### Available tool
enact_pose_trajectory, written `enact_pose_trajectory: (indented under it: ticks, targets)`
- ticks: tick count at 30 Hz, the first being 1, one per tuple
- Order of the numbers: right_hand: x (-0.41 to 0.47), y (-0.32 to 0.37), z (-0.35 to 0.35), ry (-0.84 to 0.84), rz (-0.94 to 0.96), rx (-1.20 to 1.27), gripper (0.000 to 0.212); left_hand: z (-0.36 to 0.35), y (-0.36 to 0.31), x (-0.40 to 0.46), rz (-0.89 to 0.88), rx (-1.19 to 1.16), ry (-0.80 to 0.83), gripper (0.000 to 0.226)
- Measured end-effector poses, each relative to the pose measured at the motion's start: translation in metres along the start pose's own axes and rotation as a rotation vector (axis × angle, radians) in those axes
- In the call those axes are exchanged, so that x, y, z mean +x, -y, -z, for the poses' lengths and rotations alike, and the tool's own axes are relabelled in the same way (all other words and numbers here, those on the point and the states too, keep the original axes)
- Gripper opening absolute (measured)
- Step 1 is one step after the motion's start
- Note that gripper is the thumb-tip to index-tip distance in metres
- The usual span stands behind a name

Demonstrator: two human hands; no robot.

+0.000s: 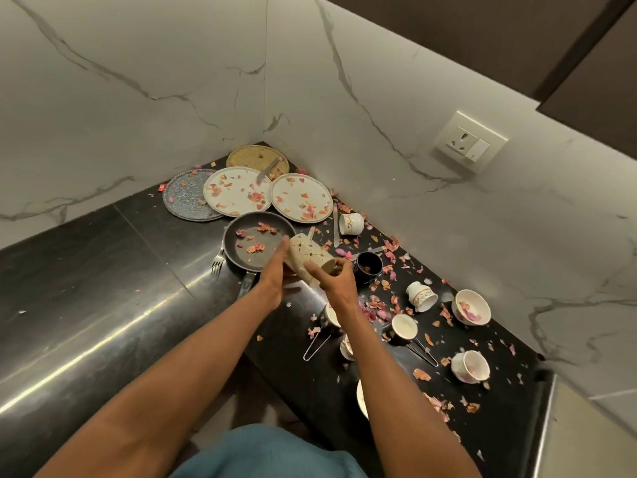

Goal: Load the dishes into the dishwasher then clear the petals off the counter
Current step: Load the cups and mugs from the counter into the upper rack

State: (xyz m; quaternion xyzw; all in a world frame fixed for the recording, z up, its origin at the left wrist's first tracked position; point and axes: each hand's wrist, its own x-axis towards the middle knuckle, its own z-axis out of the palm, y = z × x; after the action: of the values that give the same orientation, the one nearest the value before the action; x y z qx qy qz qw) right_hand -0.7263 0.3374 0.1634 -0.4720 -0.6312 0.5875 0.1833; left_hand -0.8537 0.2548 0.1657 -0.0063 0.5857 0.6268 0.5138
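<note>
We hold a patterned cream mug (307,260) tipped above the counter (103,288): right hand (336,282) pinching its rim, left hand (275,274) flat against its side. Beyond, bowls, frying pan (258,246), plates and petals (382,305) remain; loading looks barely begun.

Cream mug (307,258) with gold motifs; black pan (258,243); pink and orange petals (386,305) on the black counter (103,270); white, grey-veined marble wall (413,167); speckled grey plate (186,194).
</note>
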Motion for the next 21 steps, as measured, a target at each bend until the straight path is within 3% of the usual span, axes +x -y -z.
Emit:
enact_pose_trajectory:
  ticks: [4, 6, 10, 16, 21]
  targets:
    - [-0.008, 0.001, 0.008, 0.151, 0.029, -0.047, 0.091, -0.004, -0.015, 0.005, -0.098, 0.123, -0.012, 0.091]
    - [-0.008, -0.001, 0.008, 0.186, 0.038, -0.062, 0.087, -0.005, -0.019, 0.001, -0.17, 0.223, 0.03, 0.071]
    - [-0.004, -0.003, 0.004, 0.161, 0.041, -0.061, 0.091, -0.004, -0.024, -0.009, -0.244, 0.311, 0.188, 0.045]
    - [-0.008, 0.006, 0.008, 0.131, 0.108, -0.079, 0.087, -0.001, -0.031, -0.018, -0.23, 0.37, 0.305, 0.045]
    - [-0.021, 0.009, 0.009, 0.073, 0.146, -0.041, 0.106, -0.01, -0.034, -0.029, -0.194, 0.402, 0.365, 0.042]
